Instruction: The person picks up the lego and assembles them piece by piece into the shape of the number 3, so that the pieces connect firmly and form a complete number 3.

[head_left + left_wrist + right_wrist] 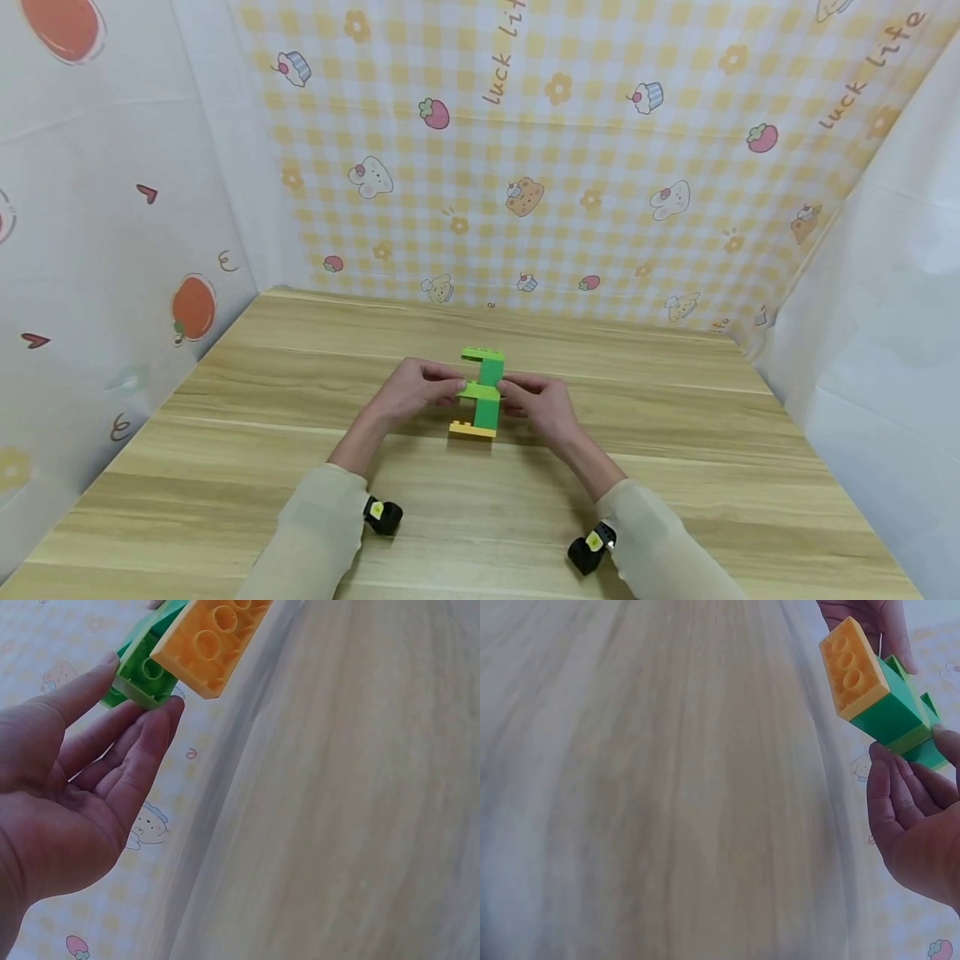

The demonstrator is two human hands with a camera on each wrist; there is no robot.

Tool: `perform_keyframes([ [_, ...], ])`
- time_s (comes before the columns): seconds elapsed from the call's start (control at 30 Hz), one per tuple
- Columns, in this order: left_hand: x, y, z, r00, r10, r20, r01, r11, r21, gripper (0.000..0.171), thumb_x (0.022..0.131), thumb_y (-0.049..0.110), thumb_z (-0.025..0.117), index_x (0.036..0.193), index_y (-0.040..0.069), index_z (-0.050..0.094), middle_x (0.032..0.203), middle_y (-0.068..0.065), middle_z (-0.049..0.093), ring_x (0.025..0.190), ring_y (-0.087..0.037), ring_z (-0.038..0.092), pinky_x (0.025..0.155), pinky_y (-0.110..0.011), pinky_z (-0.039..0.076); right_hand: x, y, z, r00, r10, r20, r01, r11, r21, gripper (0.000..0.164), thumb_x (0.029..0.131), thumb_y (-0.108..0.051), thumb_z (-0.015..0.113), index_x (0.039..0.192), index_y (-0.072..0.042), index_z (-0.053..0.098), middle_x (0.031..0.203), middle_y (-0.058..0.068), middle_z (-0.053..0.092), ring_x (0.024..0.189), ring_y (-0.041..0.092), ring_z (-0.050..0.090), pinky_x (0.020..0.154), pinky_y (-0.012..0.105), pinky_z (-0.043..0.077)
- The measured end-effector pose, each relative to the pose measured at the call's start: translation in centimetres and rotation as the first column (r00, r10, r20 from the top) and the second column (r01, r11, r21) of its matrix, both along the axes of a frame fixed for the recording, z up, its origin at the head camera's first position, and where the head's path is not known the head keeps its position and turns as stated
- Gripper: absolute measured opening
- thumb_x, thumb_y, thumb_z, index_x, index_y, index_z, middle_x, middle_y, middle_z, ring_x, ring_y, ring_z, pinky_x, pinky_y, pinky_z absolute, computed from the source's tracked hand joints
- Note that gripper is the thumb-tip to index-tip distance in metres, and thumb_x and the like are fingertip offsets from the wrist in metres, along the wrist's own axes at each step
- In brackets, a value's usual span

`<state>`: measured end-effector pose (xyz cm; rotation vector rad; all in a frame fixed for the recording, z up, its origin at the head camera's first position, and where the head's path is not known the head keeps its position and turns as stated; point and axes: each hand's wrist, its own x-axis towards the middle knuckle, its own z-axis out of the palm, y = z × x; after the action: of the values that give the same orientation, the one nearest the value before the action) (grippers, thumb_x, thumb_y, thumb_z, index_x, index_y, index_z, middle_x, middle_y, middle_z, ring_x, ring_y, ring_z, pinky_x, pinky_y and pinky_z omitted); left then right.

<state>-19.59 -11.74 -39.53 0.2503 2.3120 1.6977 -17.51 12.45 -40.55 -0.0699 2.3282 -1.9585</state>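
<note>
Between the two hands is a stack of toy building bricks (pixel 487 412), E-shaped in the head view. An orange-yellow brick (pixel 849 669) forms its near end, with dark green bricks (pixel 891 712) and light green bricks (pixel 478 391) alternating behind it. My left hand (pixel 408 390) pinches the left end of the middle light green brick between thumb and fingers. From the other side, my right hand (pixel 543 408) pinches the stack near its middle. In the left wrist view, the hollow underside of the orange-yellow brick (pixel 210 646) shows.
A wooden table (pixel 675 467) lies below the hands. Behind it hangs a checked cloth (pixel 480 167) with printed animals and fruit, and white cloths (pixel 877 292) flank both sides. A black wrist camera (pixel 384 516) sits at the left sleeve, another (pixel 587 552) at the right.
</note>
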Motion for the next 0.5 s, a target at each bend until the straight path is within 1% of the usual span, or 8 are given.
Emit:
perform_keyframes([
  [0.1, -0.1, 0.2, -0.1, 0.999, 0.032, 0.014, -0.032, 0.999, -0.004, 0.025, 0.098, 0.022, 0.077, 0.115, 0.003, 0.08, 0.106, -0.01, 0.08, 0.094, -0.027, 0.078, 0.088, -0.038, 0.062, -0.2, -0.2, -0.1, 1.0, -0.008, 0.026, 0.009, 1.0, -0.017, 0.032, 0.1, -0.022, 0.075, 0.124, -0.001, 0.077, 0.116, 0.018, 0.079, 0.09, 0.017, 0.078, 0.084, 0.039, 0.064],
  [0.3, -0.2, 0.7, -0.4, 0.996, 0.082, 0.022, -0.082, 0.996, -0.021, 0.024, 0.098, 0.021, 0.077, 0.111, 0.001, 0.08, 0.103, -0.012, 0.08, 0.084, -0.021, 0.076, 0.081, -0.034, 0.062, -0.8, -0.3, -0.6, 0.997, -0.016, 0.072, 0.019, 0.999, -0.039, 0.033, 0.099, -0.021, 0.076, 0.123, 0.001, 0.076, 0.109, 0.016, 0.08, 0.081, 0.013, 0.076, 0.076, 0.031, 0.063],
  [0.5, -0.4, 0.8, -0.8, 0.994, 0.109, 0.033, -0.108, 0.994, -0.024, 0.023, 0.097, 0.021, 0.077, 0.108, 0.0, 0.08, 0.104, -0.013, 0.078, 0.081, -0.017, 0.074, 0.078, -0.032, 0.063, -1.2, -0.5, -0.9, 0.996, -0.018, 0.084, 0.023, 0.998, -0.052, 0.031, 0.1, -0.018, 0.075, 0.123, 0.003, 0.076, 0.102, 0.014, 0.08, 0.077, 0.013, 0.076, 0.072, 0.03, 0.063],
])
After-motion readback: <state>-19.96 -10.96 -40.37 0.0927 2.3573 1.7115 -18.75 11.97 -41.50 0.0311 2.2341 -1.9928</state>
